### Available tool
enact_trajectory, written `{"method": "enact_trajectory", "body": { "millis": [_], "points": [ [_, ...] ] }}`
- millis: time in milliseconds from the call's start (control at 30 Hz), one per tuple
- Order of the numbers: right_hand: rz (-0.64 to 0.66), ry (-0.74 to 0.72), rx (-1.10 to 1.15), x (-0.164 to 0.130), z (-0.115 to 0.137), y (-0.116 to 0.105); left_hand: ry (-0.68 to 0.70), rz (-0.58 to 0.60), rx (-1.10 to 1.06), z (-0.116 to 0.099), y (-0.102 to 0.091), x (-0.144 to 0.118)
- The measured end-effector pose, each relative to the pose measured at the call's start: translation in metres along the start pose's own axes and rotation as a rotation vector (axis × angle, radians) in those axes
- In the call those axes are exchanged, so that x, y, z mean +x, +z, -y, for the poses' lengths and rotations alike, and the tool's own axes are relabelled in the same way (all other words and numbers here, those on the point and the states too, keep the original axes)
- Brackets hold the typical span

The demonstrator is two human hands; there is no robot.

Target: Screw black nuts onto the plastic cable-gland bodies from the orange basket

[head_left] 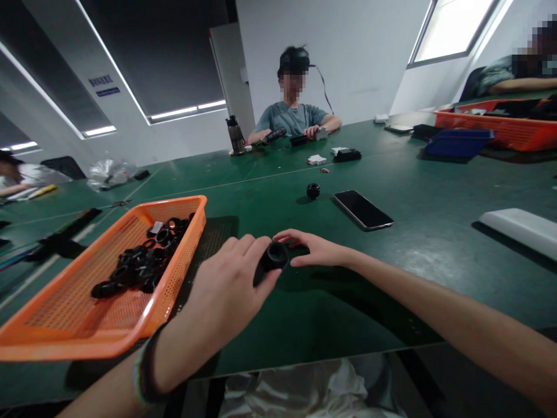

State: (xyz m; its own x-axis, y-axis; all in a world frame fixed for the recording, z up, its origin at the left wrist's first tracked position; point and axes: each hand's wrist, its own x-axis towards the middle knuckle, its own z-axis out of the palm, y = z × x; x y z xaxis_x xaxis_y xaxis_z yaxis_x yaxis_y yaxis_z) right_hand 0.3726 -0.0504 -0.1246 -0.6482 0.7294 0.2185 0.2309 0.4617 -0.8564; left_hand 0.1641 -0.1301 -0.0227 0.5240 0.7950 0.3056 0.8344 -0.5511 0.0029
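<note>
My left hand [235, 278] is closed around a black cylindrical plastic part [275, 255], whose round hollow end faces toward me and to the right. Just right of that part is my right hand [308, 247], its thumb and fingers apart in a curve. Whether its fingertips touch the part I cannot tell. Left of my left hand stands an orange perforated basket [185, 238] with several black ring-like and tubular parts [139, 258] heaped in it. Farther out on the green table lies another small round black part [313, 191].
A smartphone [364, 209] lies beyond my right hand, and a long white object [522, 229] sits at the right. Farther back are a blue tray [459, 143], an orange crate [500, 130] and a bottle [235, 136]. A person [291, 113] sits across the table [270, 203].
</note>
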Motion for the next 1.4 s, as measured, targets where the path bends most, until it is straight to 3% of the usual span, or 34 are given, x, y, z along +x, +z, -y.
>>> {"method": "enact_trajectory", "body": {
  "millis": [67, 233, 333, 500, 700, 933, 1067, 1133, 1300, 1400],
  "points": [
    [0.089, -0.015, 0.197, 0.0, 0.004, 0.008, -0.031, 0.054, -0.131, 0.0, 0.023, 0.008],
    [-0.065, 0.032, 0.303, 0.001, 0.003, 0.017, -0.183, 0.125, -0.544, 0.007, 0.07, 0.031],
    [-0.136, 0.065, 0.196, 0.0, 0.001, 0.013, -0.203, 0.064, -0.629, 0.01, 0.087, 0.037],
    [-0.254, 0.224, -0.189, -0.001, 0.003, 0.006, -0.266, 0.071, -0.625, 0.02, 0.105, 0.041],
    [-0.294, 0.242, -0.453, -0.001, 0.001, 0.004, -0.143, 0.004, -0.578, 0.038, 0.118, 0.041],
    [-0.282, 0.214, -0.493, -0.001, -0.005, 0.004, -0.134, 0.059, -0.542, 0.045, 0.123, 0.039],
    [-0.344, 0.329, -0.443, 0.009, -0.007, 0.004, -0.156, 0.035, -0.586, 0.045, 0.125, 0.04],
    [-0.371, 0.39, -0.375, 0.017, -0.008, 0.006, -0.233, -0.007, -0.703, 0.045, 0.126, 0.041],
    [-0.546, 0.315, -0.092, 0.029, -0.01, 0.017, -0.413, -0.08, -1.295, 0.045, 0.128, 0.046],
    [-0.533, 0.301, 0.026, 0.024, -0.009, 0.023, -0.491, -0.094, -1.625, 0.042, 0.124, 0.047]
  ]
}}
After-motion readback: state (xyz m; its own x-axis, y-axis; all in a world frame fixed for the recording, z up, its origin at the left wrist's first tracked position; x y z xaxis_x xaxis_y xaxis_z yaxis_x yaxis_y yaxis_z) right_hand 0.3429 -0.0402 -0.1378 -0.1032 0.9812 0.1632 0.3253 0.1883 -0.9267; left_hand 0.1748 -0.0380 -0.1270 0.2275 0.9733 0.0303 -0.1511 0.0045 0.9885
